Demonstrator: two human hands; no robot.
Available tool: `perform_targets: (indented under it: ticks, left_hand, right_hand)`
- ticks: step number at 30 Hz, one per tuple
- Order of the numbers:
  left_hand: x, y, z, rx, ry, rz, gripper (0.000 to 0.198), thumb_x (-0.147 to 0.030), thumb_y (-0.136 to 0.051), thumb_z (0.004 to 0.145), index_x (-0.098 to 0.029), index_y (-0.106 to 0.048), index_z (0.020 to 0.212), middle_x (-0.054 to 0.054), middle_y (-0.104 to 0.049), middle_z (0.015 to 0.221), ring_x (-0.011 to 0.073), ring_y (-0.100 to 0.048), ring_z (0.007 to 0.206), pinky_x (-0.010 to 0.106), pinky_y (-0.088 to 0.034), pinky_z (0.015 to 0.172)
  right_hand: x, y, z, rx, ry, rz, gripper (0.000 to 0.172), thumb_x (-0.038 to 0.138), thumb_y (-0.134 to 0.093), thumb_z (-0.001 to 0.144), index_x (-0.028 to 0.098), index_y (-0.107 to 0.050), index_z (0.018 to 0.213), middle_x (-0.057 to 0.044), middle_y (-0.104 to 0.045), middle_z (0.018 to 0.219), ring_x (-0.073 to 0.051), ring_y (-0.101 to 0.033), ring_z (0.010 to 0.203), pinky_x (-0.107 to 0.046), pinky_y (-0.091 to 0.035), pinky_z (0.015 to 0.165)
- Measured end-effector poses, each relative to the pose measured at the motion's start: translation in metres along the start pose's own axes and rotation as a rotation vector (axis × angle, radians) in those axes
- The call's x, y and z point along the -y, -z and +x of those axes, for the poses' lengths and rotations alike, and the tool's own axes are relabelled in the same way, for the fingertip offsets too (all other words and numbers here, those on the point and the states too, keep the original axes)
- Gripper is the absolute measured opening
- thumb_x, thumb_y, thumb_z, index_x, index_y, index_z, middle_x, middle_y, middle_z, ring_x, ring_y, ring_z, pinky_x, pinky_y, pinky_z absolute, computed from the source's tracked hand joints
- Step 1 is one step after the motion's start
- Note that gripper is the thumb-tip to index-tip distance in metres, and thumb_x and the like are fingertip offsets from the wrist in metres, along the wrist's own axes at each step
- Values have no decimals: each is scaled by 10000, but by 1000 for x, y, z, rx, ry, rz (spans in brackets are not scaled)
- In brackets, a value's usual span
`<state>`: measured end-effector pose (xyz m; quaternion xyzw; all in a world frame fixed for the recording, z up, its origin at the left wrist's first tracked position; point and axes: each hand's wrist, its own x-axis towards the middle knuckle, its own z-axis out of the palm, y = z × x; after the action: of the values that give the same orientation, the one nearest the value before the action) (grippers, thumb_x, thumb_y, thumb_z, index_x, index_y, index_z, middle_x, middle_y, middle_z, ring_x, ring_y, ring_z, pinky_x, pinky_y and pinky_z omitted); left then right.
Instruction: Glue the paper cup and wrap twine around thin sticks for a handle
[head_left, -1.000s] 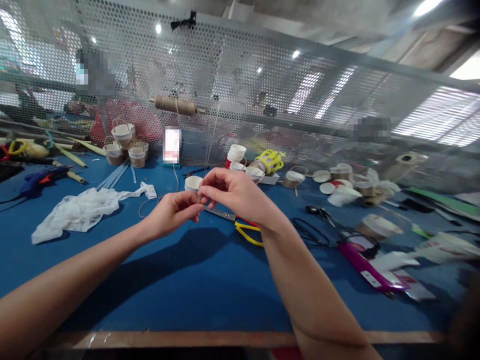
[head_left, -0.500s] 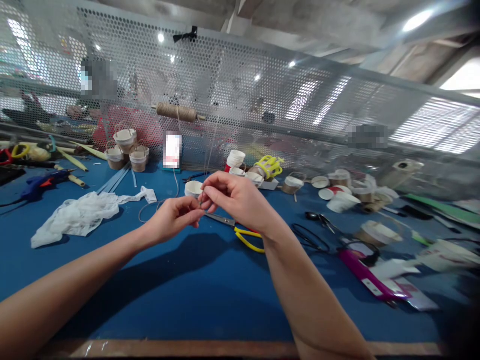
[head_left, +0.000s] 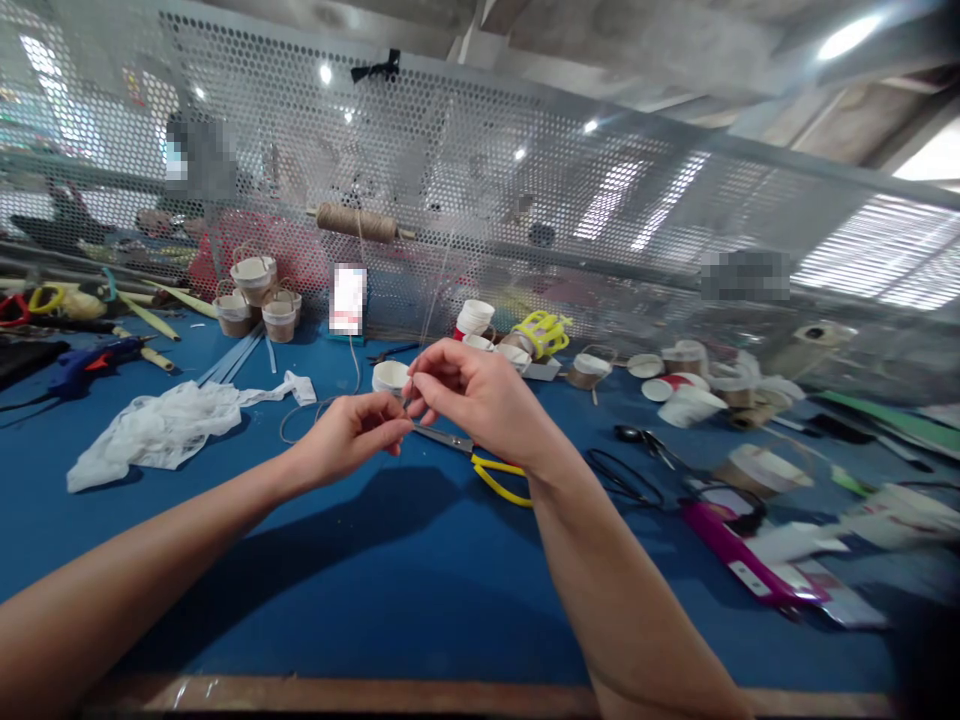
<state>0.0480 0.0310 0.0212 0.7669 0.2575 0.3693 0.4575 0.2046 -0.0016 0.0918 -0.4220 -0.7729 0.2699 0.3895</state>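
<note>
My left hand point(head_left: 356, 437) and my right hand point(head_left: 472, 400) meet above the blue table, fingertips pinched close together on a thin length of twine point(head_left: 358, 378). The twine hangs from a brown spool point(head_left: 356, 222) on the mesh, then curves over the table to my left hand. Thin pale strands point(head_left: 437, 290) rise from my right fingers. Just behind the fingertips stands a small white-rimmed cup point(head_left: 391, 376). Yellow-handled scissors point(head_left: 499, 482) lie on the table beneath my right hand, which partly covers them. The twine between the fingertips is mostly hidden.
Crumpled white lace fabric point(head_left: 161, 425) lies left, near a blue glue gun point(head_left: 94, 365). Small handled baskets point(head_left: 255, 280) stand behind it. To the right are black-handled snips point(head_left: 634, 434), a magenta object point(head_left: 731, 555) and several cups. A perforated metal screen point(head_left: 480, 190) backs the table.
The view has shifted slightly. Both hands keep their pinch at nearly the same spot, with my fingertips only slightly moved.
</note>
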Motion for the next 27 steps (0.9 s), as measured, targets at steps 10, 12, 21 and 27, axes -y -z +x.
perform_targets:
  ticks: [10,12,21,27]
  left_hand:
    - [-2,0,0,11,17,-19,183,-301,-508,795,-136,-526,720,-12,-559,599,83,-521,565,217,-408,559]
    - [-2,0,0,10,14,-8,189,-304,-505,797,-136,-526,713,-9,-562,603,82,-519,565,216,-406,559]
    - [1,1,1,11,-20,-1,196,-310,-499,805,-135,-549,733,-5,-572,604,84,-527,564,220,-421,564]
    - [-1,1,1,10,-21,-19,183,-293,-504,799,-136,-533,710,-13,-557,597,82,-523,560,218,-422,561]
  right_hand:
    - [1,-1,0,-13,-5,14,19,170,-499,780,157,-500,766,-15,-611,696,-110,-623,603,-234,-530,537]
    - [2,-1,-1,-16,-10,-13,13,157,-507,762,159,-496,768,-18,-610,696,-118,-620,615,-242,-525,538]
    - [2,-1,0,74,-38,69,111,122,-543,703,179,-455,741,22,-568,637,-104,-575,579,-226,-490,501]
    - [3,-1,1,55,-18,-13,26,159,-532,749,166,-507,750,18,-574,623,-94,-542,555,-230,-458,523]
